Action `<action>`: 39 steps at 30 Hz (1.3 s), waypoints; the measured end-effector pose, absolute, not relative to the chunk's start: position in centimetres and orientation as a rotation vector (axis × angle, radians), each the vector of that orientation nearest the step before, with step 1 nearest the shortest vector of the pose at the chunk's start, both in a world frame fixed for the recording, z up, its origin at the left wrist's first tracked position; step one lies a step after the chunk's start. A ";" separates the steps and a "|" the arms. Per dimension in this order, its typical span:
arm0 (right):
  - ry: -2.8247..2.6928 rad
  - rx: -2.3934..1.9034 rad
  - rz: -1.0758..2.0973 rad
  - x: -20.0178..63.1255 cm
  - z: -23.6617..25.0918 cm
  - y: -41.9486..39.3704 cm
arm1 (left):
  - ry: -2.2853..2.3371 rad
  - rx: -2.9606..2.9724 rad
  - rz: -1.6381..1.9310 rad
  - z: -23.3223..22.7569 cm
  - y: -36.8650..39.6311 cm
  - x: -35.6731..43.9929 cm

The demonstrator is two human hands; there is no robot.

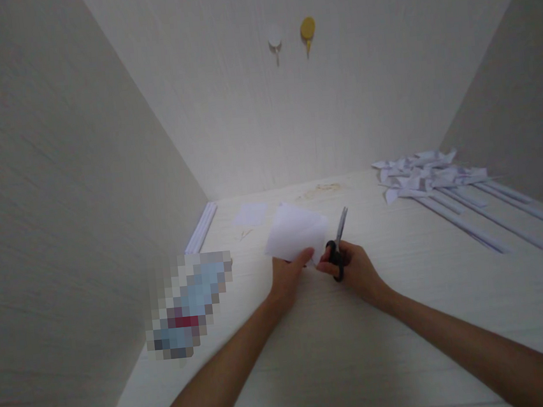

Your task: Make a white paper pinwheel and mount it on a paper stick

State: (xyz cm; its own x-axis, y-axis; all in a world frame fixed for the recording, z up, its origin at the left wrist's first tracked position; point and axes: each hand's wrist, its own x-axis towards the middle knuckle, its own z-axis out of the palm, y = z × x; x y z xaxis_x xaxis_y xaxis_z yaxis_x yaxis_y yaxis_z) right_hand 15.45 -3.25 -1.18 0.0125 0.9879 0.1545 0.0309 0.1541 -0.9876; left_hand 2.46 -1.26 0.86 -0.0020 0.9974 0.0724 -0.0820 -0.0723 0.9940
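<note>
Paper sheet in left hand, scissors parked in right: handling step, no cut under way

The left hand [288, 275] gripped a white paper sheet [296, 230] by its near edge, thumb on top, fingers underneath. The sheet was tilted, above the middle of the pale table [287, 368]. The right hand [357, 269] grasped black-handled scissors [337, 248], blades looking closed or nearly so and pointing away from the person, beside the sheet rather than across it. Right fingertips were at the sheet's near corner; touching or just short of it, couldn't tell.

Step in hand, as judged: positioning or folding the sheet, with the scissors kept in the palm. A cut would call for opening the blades and turning them toward the paper, left thumb clear of the line; a fold would call for the right fingertips to pinch that corner.

Around: a flat paper square [250, 214] lay beyond the sheet, to the left. Rolled paper sticks [201, 228] lay along the left wall. A pixelated item [197, 300] was nearer, unidentifiable. Folded paper shapes [422, 173] were heaped at far right, paper sticks [469, 213] extending from the heap toward the person.
</note>
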 end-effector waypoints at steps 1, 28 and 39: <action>-1.283 -1.125 1.066 15.4 -1.2 -3.2 | 1.118 1.198 1.294 0.9 -1.3 2.5; -1.252 -1.146 1.036 15.5 -0.7 -3.4 | 1.124 1.334 1.231 0.5 -1.4 2.5; -1.255 -1.163 1.086 15.6 -0.9 -3.0 | 1.163 1.363 1.183 0.0 -0.9 2.3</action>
